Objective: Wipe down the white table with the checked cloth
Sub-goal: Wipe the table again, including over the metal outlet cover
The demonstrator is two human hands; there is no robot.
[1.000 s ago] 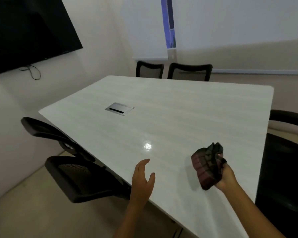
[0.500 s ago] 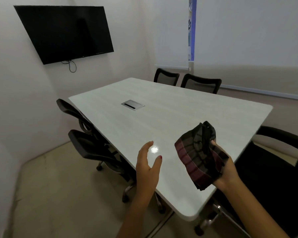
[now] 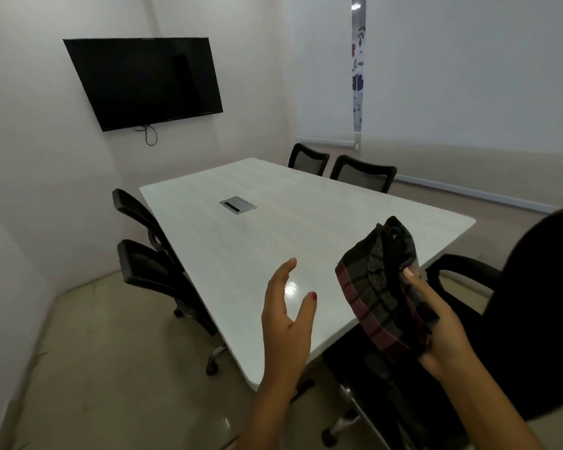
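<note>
We judge the checked cloth [image 3: 376, 287] light, soft and limp, unlikely to slip; grip it across the bunched wad, palm behind. It is dark with maroon bands, bunched in 1 wad, raised by the near corner of the table [image 3: 273, 228], apparently clear of the surface. The right hand [image 3: 436, 329] has its fingers grasping the cloth; the left hand [image 3: 286, 319] has its fingers released, empty

head view, looking down over table [image 3: 273, 241]

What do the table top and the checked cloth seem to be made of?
Table top: likely laminate, whitish with faint grain, glossy, as the light glint shows. Checked cloth: soft woven fabric, dark with maroon stripes; it bunches in the right hand.
</note>
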